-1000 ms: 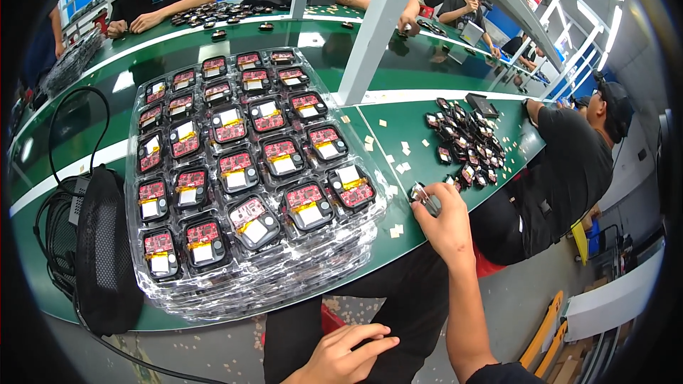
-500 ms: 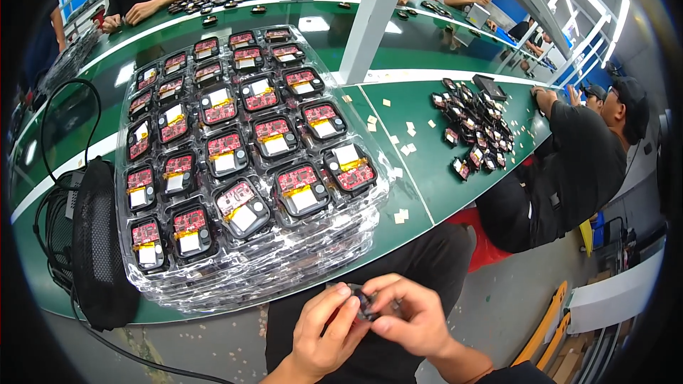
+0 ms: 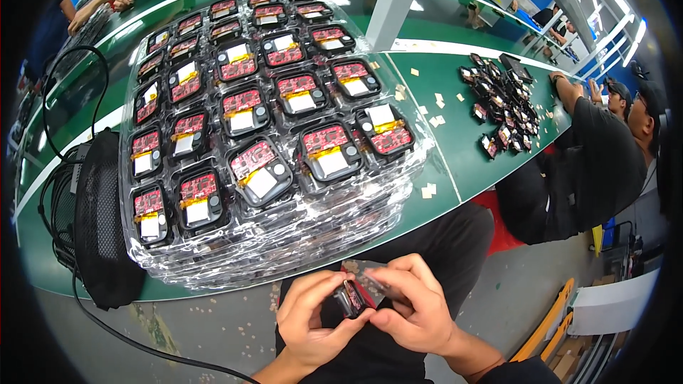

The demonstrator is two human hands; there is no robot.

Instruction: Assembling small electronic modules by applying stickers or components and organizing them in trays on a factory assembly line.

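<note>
The device casing you hold looks like hard black plastic with a glossy edge. Before you, the stacked trays are thin, clear plastic, crinkled-looking and highly reflective. Your green tabletop is smooth, with a soft sheen. To your left, the pouch is matt black mesh cloth, and the cable looks smooth and rubbery. The grey post resembles painted metal; your trousers are matt black cloth.

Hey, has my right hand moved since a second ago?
Yes: toward you and left. Against the green workbench, your right hand has gone from its edge, right of the clear plastic trays, to above your lap, beside your left hand.
</note>
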